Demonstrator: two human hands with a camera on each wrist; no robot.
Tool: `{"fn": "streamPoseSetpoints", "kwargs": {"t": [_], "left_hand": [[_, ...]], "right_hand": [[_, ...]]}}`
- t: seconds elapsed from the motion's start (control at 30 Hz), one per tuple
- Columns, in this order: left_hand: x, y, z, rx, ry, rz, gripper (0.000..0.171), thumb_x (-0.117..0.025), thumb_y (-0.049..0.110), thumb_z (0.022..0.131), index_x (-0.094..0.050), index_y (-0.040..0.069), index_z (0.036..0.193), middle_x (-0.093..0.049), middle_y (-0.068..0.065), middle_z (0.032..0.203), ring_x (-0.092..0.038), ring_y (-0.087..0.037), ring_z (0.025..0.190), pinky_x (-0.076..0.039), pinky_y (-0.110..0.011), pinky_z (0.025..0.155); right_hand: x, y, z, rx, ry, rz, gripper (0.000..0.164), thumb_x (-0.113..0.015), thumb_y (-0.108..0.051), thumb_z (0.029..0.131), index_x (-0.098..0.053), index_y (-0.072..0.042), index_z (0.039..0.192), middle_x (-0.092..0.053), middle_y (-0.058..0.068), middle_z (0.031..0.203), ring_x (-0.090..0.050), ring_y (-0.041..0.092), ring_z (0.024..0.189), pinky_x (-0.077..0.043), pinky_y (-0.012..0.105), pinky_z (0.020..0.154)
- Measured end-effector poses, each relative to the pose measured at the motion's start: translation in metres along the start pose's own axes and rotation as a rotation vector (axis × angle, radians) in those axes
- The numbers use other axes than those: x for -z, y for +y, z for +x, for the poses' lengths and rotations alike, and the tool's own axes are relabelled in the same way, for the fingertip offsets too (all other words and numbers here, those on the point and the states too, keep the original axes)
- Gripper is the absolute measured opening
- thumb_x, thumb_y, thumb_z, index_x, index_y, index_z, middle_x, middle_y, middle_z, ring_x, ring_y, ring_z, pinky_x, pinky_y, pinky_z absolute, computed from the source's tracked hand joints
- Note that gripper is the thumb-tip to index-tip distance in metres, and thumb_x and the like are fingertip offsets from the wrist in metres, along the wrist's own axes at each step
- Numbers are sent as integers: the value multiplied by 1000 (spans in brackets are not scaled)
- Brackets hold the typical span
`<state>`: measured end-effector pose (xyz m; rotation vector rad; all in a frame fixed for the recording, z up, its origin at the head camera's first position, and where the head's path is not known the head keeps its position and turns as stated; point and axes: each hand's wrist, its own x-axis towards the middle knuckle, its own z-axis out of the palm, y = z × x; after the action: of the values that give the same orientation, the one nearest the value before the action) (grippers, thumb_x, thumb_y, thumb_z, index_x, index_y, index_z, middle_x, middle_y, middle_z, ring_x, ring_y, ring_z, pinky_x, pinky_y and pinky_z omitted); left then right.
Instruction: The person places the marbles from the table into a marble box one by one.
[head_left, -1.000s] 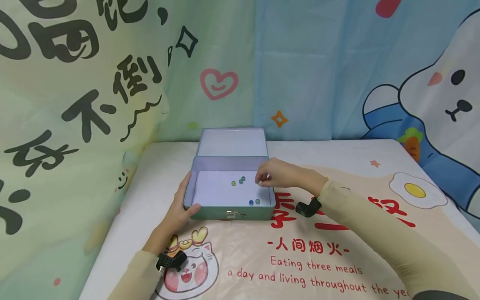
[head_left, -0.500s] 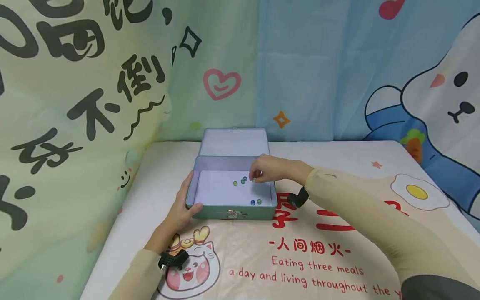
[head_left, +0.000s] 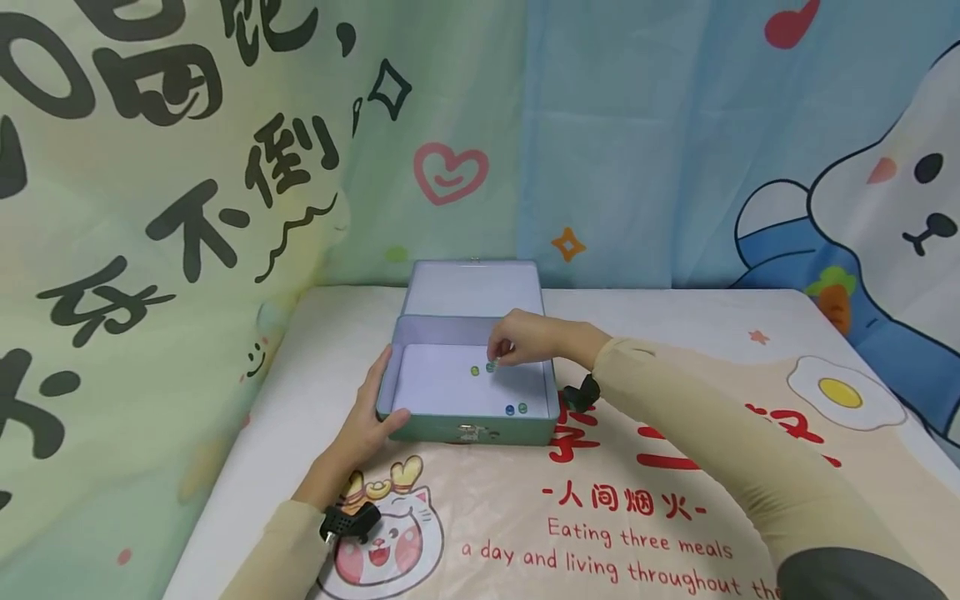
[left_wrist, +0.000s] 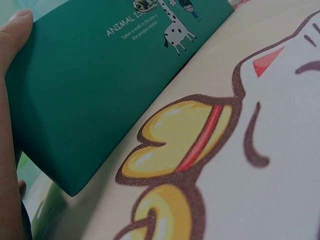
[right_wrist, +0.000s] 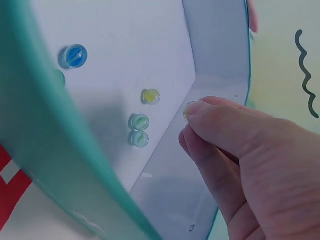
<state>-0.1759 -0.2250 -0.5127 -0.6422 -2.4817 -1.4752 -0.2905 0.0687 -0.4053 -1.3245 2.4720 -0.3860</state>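
An open green tin box point(head_left: 435, 431) with a pale inside stands on the table, its lid point(head_left: 474, 288) tilted back behind it. My left hand point(head_left: 365, 421) grips the box's left front corner, thumb on the front wall and fingers along the side. Over the box's inside, my right hand point(head_left: 522, 337) pinches a clear glass marble point(right_wrist: 188, 111) between thumb and fingertips, mostly covered by them. On the box floor lie a yellow marble point(right_wrist: 151, 96), two green marbles point(right_wrist: 140, 122) side by side, a blue marble point(right_wrist: 75, 56) and a pale green marble point(head_left: 522, 408).
The tablecloth point(head_left: 600, 533) carries printed words, a cat and a fried egg. A printed curtain point(head_left: 600, 150) hangs right behind the lid. Black straps with cameras sit on both wrists. The box's front has a metal clasp point(left_wrist: 145, 5).
My right hand has moved left over the box with its marble, now overlapping the pair of green marbles in the head view. My left hand keeps its place on the box.
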Motion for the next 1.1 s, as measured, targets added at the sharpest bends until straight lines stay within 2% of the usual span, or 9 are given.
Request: {"fn": "streamPoseSetpoints", "kwargs": {"t": [0.17, 0.43, 0.87, 1.1], "left_hand": [[0, 0, 0, -4, -2, -9, 97, -62, 48, 83, -7, 8, 153, -11, -23, 157, -17, -51, 138, -17, -73, 103], [4, -2, -4, 13, 9, 33, 96, -57, 61, 83, -6, 22, 154, -12, -11, 159, -19, -41, 141, -20, -71, 103], [1, -4, -1, -7, 17, 22, 96, -54, 65, 83, -6, 23, 154, -12, -10, 159, -20, -42, 141, -20, -72, 103], [0, -4, 0, -12, 14, 15, 96, -54, 66, 83, -6, 22, 154, -12, -10, 159, -19, -42, 141, -20, -72, 103]], "right_hand": [[-3, 3, 5, -7, 20, 7, 11, -68, -10, 86, -73, -7, 96, -71, -1, 92, -64, 9, 87, -53, 26, 81], [-6, 11, 16, -41, 41, 19, 14, -67, -12, 87, -73, -7, 99, -71, -1, 94, -65, 10, 89, -53, 27, 83], [-11, 11, 27, -80, 40, 29, 13, -67, -16, 88, -73, -10, 98, -70, -4, 93, -63, 8, 89, -52, 27, 83], [-21, 17, 29, -68, 103, 16, 12, -68, -14, 87, -73, -10, 97, -70, -3, 92, -64, 8, 88, -52, 25, 82]]}}
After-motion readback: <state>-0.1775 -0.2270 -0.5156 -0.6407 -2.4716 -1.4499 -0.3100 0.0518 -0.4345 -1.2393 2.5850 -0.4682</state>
